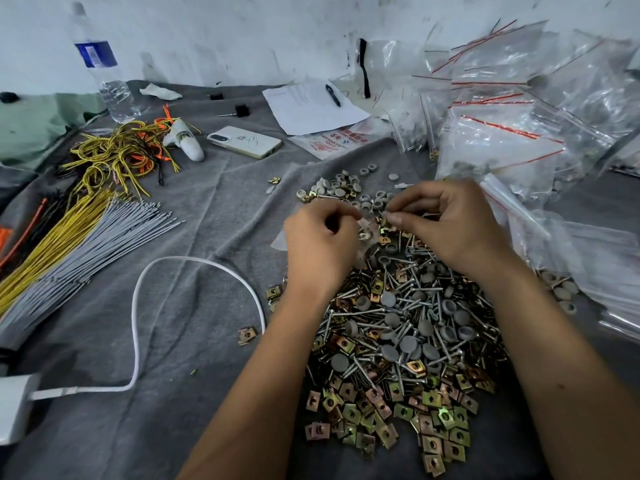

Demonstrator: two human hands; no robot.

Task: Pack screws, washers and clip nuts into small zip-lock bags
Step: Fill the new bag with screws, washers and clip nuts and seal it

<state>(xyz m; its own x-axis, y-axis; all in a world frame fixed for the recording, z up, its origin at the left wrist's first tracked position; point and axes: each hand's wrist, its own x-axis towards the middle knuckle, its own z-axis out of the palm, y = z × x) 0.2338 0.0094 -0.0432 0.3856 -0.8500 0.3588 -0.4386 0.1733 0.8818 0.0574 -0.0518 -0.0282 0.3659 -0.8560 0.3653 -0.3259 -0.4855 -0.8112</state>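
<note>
A big heap of silver screws (408,306), grey round washers (388,299) and brass-coloured clip nuts (446,417) lies on the grey cloth in front of me. Above its far end my left hand (320,244) grips a small clear zip-lock bag (365,230), mostly hidden by the fingers. My right hand (450,226) pinches a small part at the bag's mouth; the part is too small to name. More grey washers (346,188) lie just beyond both hands.
Filled zip-lock bags (519,140) with red seal strips pile up at the right. On the left lie grey and yellow cable ties (86,244) and a white cable (194,265). A phone (244,142), papers with a pen (313,105) and a water bottle (104,74) sit further back.
</note>
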